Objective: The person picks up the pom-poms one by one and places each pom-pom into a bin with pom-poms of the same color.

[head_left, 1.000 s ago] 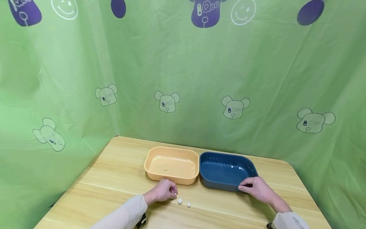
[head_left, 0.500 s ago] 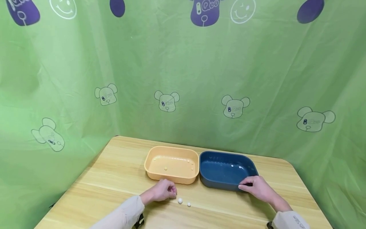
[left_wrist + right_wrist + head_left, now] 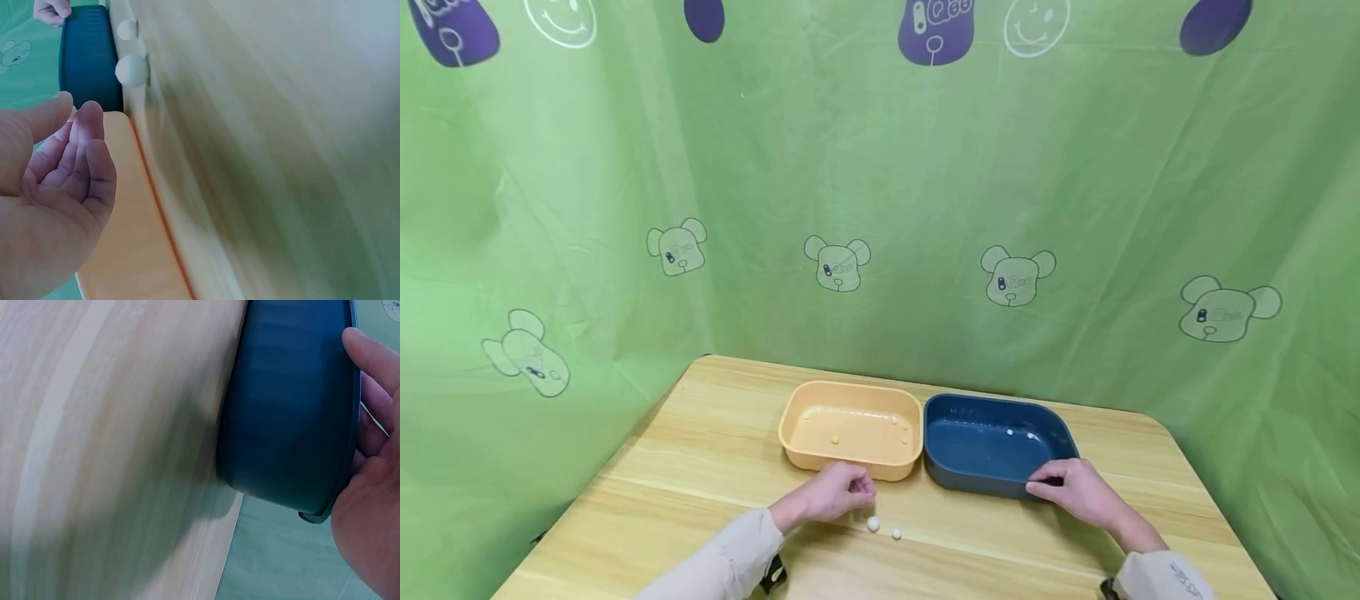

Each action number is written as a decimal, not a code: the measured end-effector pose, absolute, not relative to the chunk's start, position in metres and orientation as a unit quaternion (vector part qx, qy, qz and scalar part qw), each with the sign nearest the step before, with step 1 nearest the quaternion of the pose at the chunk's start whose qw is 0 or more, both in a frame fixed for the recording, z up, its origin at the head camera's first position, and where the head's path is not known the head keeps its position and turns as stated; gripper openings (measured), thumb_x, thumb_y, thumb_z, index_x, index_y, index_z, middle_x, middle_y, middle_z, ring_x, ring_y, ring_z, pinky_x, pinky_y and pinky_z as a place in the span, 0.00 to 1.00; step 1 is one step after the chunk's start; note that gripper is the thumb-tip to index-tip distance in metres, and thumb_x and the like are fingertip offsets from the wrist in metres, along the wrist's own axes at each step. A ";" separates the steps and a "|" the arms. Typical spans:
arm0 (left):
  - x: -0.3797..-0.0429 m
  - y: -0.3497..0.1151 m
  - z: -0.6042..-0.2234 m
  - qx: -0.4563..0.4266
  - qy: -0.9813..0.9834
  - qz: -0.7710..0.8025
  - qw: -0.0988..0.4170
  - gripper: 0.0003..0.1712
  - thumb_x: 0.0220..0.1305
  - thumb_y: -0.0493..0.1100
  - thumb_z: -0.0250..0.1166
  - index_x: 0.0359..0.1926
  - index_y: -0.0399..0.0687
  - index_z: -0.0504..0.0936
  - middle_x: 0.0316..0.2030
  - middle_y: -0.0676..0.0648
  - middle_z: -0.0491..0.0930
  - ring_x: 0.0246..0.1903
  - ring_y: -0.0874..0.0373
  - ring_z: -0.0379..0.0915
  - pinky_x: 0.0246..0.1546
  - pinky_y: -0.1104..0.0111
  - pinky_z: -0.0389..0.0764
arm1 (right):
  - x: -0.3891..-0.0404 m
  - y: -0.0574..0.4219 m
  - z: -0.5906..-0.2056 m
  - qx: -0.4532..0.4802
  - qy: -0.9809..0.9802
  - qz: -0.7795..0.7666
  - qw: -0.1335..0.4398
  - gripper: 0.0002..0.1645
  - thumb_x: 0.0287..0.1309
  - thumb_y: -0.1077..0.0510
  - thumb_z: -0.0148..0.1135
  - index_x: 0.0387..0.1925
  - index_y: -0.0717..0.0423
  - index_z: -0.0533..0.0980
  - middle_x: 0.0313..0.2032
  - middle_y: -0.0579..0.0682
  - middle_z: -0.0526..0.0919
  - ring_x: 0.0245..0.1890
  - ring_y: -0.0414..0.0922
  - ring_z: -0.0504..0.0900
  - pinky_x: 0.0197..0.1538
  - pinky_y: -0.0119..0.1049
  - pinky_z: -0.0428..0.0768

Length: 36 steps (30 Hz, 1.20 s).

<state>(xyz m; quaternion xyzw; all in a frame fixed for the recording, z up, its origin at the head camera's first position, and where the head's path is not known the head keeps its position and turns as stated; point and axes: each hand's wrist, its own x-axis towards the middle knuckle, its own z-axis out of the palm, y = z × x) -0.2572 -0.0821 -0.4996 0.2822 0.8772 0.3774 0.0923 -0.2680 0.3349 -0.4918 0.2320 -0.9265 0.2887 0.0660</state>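
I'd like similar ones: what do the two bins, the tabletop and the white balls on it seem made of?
Orange bin and blue bin: probably moulded plastic, smooth with a slight sheen, judging by rounded corners and highlights.
Tabletop: pale wood or wood-look laminate, from its visible grain.
White balls: matte, showing no glint; foam, clay or plastic, unclear.

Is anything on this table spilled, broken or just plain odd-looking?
Mildly: a larger white ball and a smaller white ball lie loose on the table in front of the orange tray and blue tray, though small pale pieces sit inside both. Neither tray looks tipped or damaged.
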 end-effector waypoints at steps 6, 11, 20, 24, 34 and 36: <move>-0.253 -0.072 -0.491 0.291 0.868 0.388 0.106 0.06 0.55 0.39 0.69 0.33 0.48 0.81 0.27 0.60 0.77 0.29 0.69 0.72 0.36 0.77 0.77 | -0.268 0.335 -0.492 0.230 -0.927 0.287 0.070 0.05 0.52 0.50 0.69 0.28 0.44 0.84 0.28 0.34 0.83 0.31 0.32 0.78 0.36 0.31 0.79; -0.252 -0.064 -0.489 0.297 0.859 0.402 0.112 0.07 0.54 0.35 0.70 0.34 0.44 0.81 0.27 0.59 0.77 0.29 0.69 0.73 0.35 0.78 0.77 | -0.268 0.335 -0.492 0.235 -0.926 0.288 0.071 0.05 0.53 0.49 0.69 0.29 0.44 0.84 0.28 0.34 0.82 0.32 0.33 0.79 0.36 0.32 0.79; -0.255 -0.052 -0.481 0.303 0.850 0.419 0.099 0.05 0.55 0.37 0.69 0.32 0.48 0.81 0.26 0.60 0.77 0.29 0.69 0.73 0.35 0.77 0.77 | -0.266 0.334 -0.489 0.226 -0.927 0.294 0.054 0.06 0.53 0.48 0.68 0.29 0.44 0.84 0.29 0.35 0.83 0.32 0.33 0.79 0.35 0.31 0.79; -0.257 -0.045 -0.476 0.308 0.847 0.421 0.098 0.04 0.56 0.38 0.69 0.32 0.50 0.81 0.26 0.60 0.77 0.29 0.69 0.74 0.35 0.77 0.77 | -0.266 0.334 -0.489 0.225 -0.926 0.299 0.049 0.06 0.54 0.49 0.68 0.29 0.45 0.84 0.29 0.35 0.83 0.31 0.33 0.79 0.34 0.31 0.79; -0.265 -0.029 -0.470 0.314 0.830 0.452 0.088 0.03 0.58 0.36 0.67 0.32 0.46 0.81 0.26 0.59 0.77 0.28 0.69 0.73 0.33 0.77 0.78 | -0.267 0.335 -0.490 0.225 -0.926 0.299 0.045 0.06 0.54 0.48 0.68 0.29 0.44 0.84 0.28 0.35 0.83 0.31 0.33 0.79 0.33 0.30 0.78; -0.268 -0.026 -0.469 0.314 0.831 0.452 0.078 0.03 0.58 0.36 0.67 0.32 0.46 0.81 0.26 0.59 0.77 0.28 0.69 0.73 0.34 0.77 0.78 | -0.268 0.335 -0.490 0.227 -0.926 0.296 0.048 0.06 0.54 0.48 0.68 0.29 0.44 0.84 0.29 0.35 0.83 0.31 0.33 0.79 0.33 0.30 0.78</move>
